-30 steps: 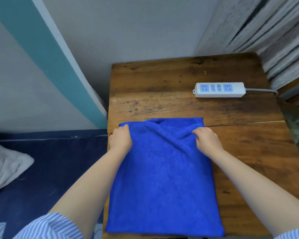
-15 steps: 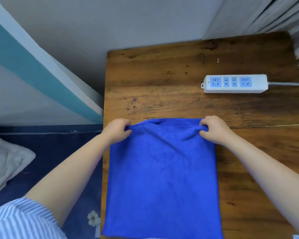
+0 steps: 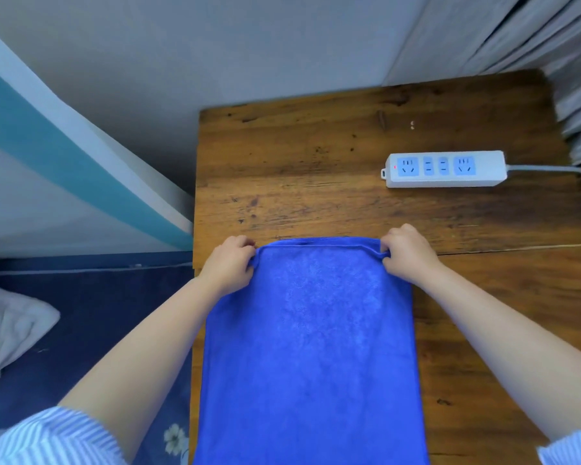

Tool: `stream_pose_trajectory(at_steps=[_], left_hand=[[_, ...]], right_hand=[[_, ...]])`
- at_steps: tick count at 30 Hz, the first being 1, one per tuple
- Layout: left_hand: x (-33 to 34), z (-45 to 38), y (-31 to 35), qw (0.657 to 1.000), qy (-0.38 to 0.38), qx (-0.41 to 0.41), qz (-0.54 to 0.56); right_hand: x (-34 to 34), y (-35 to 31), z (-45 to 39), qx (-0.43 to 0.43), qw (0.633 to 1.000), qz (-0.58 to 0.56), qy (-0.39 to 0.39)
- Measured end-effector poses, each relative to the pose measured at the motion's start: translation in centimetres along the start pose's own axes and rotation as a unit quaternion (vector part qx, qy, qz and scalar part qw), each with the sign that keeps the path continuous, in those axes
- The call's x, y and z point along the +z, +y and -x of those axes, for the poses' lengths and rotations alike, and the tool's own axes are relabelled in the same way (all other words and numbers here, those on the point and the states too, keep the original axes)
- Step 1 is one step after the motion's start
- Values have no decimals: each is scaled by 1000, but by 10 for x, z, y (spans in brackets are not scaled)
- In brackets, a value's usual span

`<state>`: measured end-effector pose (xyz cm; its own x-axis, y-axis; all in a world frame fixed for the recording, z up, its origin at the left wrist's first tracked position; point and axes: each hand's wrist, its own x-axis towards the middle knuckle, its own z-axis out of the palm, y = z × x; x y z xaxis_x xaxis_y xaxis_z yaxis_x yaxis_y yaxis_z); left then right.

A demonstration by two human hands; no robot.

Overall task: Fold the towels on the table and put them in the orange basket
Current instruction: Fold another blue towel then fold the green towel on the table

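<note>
The left hand point(image 3: 230, 265) and right hand point(image 3: 405, 255), fingers curled, each pinched a far corner of the blue terry towel point(image 3: 311, 357), which had been drawn taut and flat along the wooden desk's point(image 3: 316, 169) left edge, ready for folding; the basket was unseen.

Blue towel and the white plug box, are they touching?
Apart. The head view shows bare wooden table between the blue towel and the white power strip.
</note>
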<state>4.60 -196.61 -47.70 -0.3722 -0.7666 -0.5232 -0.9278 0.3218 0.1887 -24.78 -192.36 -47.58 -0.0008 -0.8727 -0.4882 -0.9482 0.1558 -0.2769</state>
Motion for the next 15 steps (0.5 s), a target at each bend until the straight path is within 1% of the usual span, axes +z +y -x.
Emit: stream_pose_trajectory(at_steps=[2, 6, 7, 10, 12, 15], left_hand=[[-4, -7, 7, 999, -14, 11, 29], [-13, -22, 23, 997, -17, 3, 69], [-15, -26, 28, 998, -19, 5, 67], [-15, -36, 45, 998, -35, 49, 25], [-13, -38, 52, 997, -32, 71, 15], [-14, -37, 51, 994, -36, 107, -14]], right_hand=[[-4, 1, 1, -16, 1000, 5, -10], [-15, 3, 13, -53, 997, -49, -33], [-18, 4, 16, -60, 996, -59, -34], [-26, 5, 27, -67, 994, -88, -18], [-30, 6, 31, -67, 992, -104, -13], [-35, 11, 34, -50, 992, -119, -6]])
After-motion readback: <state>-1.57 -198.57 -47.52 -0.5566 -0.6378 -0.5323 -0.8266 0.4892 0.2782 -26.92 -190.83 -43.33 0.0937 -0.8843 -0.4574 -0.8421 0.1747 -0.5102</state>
